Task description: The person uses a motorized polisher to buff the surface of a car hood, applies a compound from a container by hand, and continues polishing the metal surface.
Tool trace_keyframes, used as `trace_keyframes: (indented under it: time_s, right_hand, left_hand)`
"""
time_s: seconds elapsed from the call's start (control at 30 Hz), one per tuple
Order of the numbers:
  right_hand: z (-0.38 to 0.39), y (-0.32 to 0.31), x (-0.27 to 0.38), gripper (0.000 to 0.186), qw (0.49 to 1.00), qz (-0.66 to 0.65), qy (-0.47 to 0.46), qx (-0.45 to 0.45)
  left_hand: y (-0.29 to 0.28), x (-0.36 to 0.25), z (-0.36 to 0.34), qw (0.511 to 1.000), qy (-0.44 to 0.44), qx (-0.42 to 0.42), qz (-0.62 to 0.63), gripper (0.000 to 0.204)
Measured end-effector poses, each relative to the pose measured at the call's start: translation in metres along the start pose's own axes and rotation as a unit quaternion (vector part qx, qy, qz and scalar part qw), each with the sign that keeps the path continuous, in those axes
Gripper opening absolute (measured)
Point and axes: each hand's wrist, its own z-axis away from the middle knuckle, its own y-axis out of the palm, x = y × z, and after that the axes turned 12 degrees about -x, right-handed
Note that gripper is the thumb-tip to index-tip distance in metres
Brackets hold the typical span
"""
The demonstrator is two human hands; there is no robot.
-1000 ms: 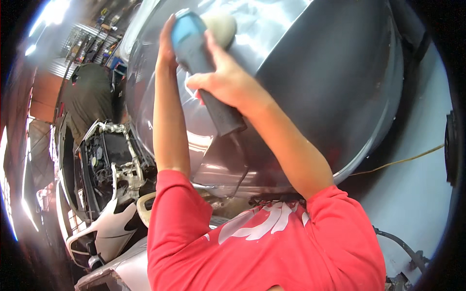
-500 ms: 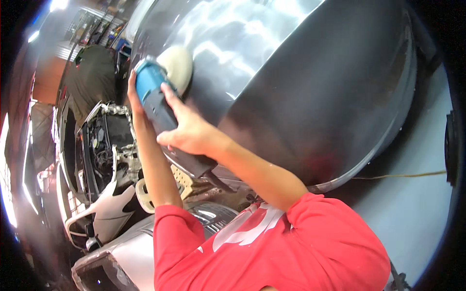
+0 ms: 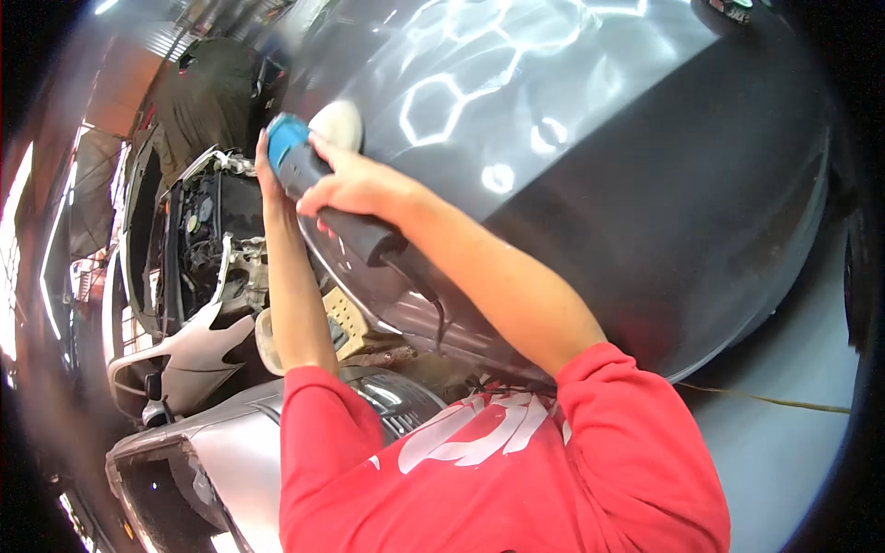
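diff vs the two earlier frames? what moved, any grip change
The polisher and its white pad have slid leftward across the dark glossy car panel, toward its left edge. Both hands went with it: the left hand at the blue head, the right hand on the black handle. No grip change, nothing let go. The pad is still against the panel, and the open engine bay stays at left.

Red short-sleeved shirt [image 3: 516,479] with a white, seemingly printed, chest design.
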Motion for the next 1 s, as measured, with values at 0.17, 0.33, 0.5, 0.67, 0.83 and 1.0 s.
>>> trace_keyframes:
  time_s: [0.17, 0.33, 0.5, 0.67, 0.83, 1.0]
  right_hand:
    - [0.029, -0.051, 0.072, 0.102, 0.987, 0.052, -0.065, -0.138]
    - [0.048, -0.065, 0.107, 0.116, 0.969, 0.044, -0.098, -0.221]
    - [0.049, -0.057, 0.094, 0.116, 0.964, 0.032, -0.129, -0.232]
    - [0.035, -0.002, 0.031, 0.117, 0.975, 0.076, -0.102, -0.180]
    - [0.033, 0.038, -0.038, 0.114, 0.989, 0.116, -0.007, -0.091]
    - [0.050, 0.061, -0.052, 0.113, 0.990, 0.119, 0.080, 0.007]
  left_hand:
    - [0.160, -0.013, -0.032, 0.990, -0.005, 0.140, -0.009, 0.056]
    - [0.252, -0.026, -0.032, 0.962, -0.028, 0.266, -0.054, 0.058]
    - [0.252, -0.018, -0.016, 0.974, -0.050, 0.218, -0.044, 0.052]
    - [0.130, -0.028, 0.008, 0.988, -0.069, 0.133, -0.022, 0.060]
    - [0.026, -0.012, 0.065, 0.996, -0.074, -0.024, -0.034, 0.066]
    - [-0.074, 0.009, 0.083, 0.995, -0.017, -0.089, -0.033, 0.063]
